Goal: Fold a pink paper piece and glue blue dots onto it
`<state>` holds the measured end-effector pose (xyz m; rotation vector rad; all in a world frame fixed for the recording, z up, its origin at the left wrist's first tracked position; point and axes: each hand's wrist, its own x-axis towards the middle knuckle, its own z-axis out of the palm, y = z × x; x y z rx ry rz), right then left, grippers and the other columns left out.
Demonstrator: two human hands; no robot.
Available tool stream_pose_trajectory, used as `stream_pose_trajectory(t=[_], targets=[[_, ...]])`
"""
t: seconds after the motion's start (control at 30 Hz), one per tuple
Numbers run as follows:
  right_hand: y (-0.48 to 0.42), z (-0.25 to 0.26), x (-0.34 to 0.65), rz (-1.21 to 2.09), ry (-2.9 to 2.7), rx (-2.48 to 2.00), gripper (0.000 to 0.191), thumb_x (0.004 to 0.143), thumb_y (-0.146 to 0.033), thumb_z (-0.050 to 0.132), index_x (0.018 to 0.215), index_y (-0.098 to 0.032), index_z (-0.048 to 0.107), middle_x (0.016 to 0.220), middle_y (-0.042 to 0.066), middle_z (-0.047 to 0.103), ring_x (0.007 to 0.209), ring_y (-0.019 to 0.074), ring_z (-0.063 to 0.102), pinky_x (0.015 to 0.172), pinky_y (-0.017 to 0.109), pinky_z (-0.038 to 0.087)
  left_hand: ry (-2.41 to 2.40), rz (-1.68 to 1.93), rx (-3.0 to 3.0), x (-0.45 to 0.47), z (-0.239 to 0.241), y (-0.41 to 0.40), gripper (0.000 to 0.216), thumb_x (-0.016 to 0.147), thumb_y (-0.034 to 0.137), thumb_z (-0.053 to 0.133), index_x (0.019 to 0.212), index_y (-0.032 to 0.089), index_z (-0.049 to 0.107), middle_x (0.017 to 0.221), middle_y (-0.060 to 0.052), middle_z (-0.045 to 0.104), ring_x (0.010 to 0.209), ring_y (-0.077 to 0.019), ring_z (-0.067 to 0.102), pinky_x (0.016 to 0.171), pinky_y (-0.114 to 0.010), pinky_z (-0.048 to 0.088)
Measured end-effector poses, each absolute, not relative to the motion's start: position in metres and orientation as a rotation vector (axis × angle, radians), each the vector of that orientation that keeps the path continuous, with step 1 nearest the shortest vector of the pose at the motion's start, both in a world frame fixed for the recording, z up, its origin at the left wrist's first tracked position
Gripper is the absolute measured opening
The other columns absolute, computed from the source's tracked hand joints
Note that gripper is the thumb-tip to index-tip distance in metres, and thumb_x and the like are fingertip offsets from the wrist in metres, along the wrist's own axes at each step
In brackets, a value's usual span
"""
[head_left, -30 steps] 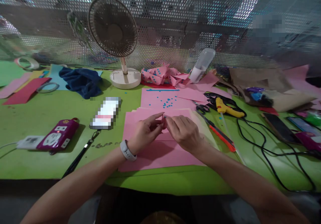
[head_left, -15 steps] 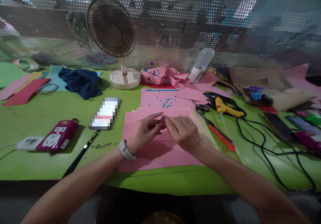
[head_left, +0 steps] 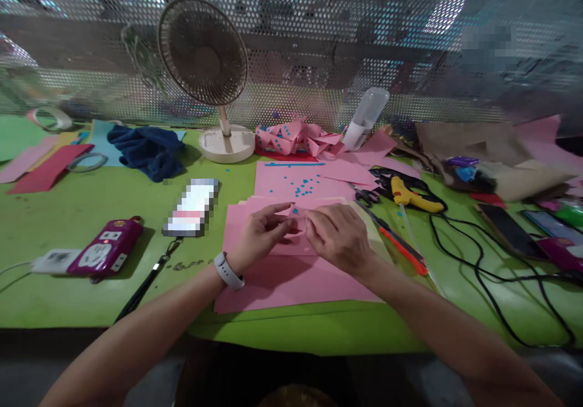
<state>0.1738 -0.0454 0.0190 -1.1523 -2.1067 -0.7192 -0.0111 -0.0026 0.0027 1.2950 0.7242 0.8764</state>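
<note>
Between my hands is a small folded pink paper piece (head_left: 297, 220) with a blue dot on it. My left hand (head_left: 266, 234), with a white band at the wrist, pinches its left side. My right hand (head_left: 339, 234) has its fingers closed at the right side of the piece, partly hiding it. Both hands are above a stack of pink paper sheets (head_left: 273, 282). Beyond them lies another pink sheet (head_left: 268, 179) scattered with small blue paper bits (head_left: 304, 186) and a thin blue strip (head_left: 295, 164).
Folded pink shapes with blue dots (head_left: 291, 136) sit behind, near a white fan (head_left: 228, 146). On the right are a yellow glue gun (head_left: 412, 195), a red-handled cutter (head_left: 405, 250), scissors (head_left: 367, 197) and black cables (head_left: 483, 255). A phone (head_left: 191, 206) and purple power strip (head_left: 107, 248) lie left.
My hands have drawn slightly apart. More of the pink paper piece and its blue dot shows between them.
</note>
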Motion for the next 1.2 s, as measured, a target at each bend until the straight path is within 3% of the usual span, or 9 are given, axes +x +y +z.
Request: stream_pose_trajectory(t=[0.13, 0.27, 0.37, 0.6, 1.2], targets=[[-0.04, 0.025, 0.18, -0.185, -1.982, -1.296, 0.021, 0.089, -0.025, 0.055, 0.106, -0.016, 0.065, 0.103, 0.011, 0.069, 0.101, 0.024, 0.061, 0.088, 0.039, 0.045, 0.733, 0.875, 1.327, -0.013, 0.006, 0.0, 0.054, 0.08, 0.037, 0.071, 0.126, 0.012, 0.056, 0.092, -0.011, 0.074, 0.086, -0.0213, 0.072, 0.068, -0.029, 0.059], [-0.036, 0.03, 0.182, 0.545, -1.863, -1.364, 0.02, 0.091, -0.034, 0.055, 0.095, -0.019, 0.067, 0.093, 0.005, 0.071, 0.086, 0.018, 0.065, 0.076, 0.031, 0.05, 0.688, 0.872, 1.433, -0.014, 0.007, 0.0, 0.049, 0.084, 0.033, 0.068, 0.126, 0.011, 0.056, 0.09, -0.011, 0.074, 0.085, -0.0191, 0.071, 0.072, -0.029, 0.058], [-0.036, 0.029, 0.183, 0.779, -1.791, -1.338, 0.023, 0.09, -0.04, 0.056, 0.092, -0.019, 0.067, 0.089, 0.004, 0.072, 0.082, 0.0165, 0.066, 0.073, 0.029, 0.051, 0.642, 0.864, 1.469, -0.015, 0.006, 0.0, 0.045, 0.085, 0.032, 0.067, 0.125, 0.012, 0.057, 0.09, -0.01, 0.075, 0.086, -0.0182, 0.071, 0.08, -0.032, 0.057], [-0.036, 0.025, 0.185, 0.847, -1.79, -1.325, 0.023, 0.09, -0.038, 0.056, 0.09, -0.019, 0.068, 0.086, 0.003, 0.071, 0.079, 0.0155, 0.064, 0.073, 0.029, 0.05, 0.721, 0.935, 1.498, -0.014, 0.0, 0.004, 0.032, 0.086, 0.035, 0.065, 0.112, 0.015, 0.067, 0.093, -0.008, 0.074, 0.082, -0.0161, 0.07, 0.074, -0.027, 0.057], [-0.035, 0.023, 0.184, 0.955, -1.769, -1.3, 0.022, 0.089, -0.037, 0.057, 0.091, -0.018, 0.068, 0.084, 0.003, 0.071, 0.075, 0.0147, 0.065, 0.072, 0.029, 0.051, 0.767, 0.905, 1.523, -0.014, 0.007, 0.002, 0.033, 0.087, 0.036, 0.063, 0.112, 0.015, 0.066, 0.085, -0.006, 0.072, 0.074, -0.0133, 0.066, 0.071, -0.026, 0.055]])
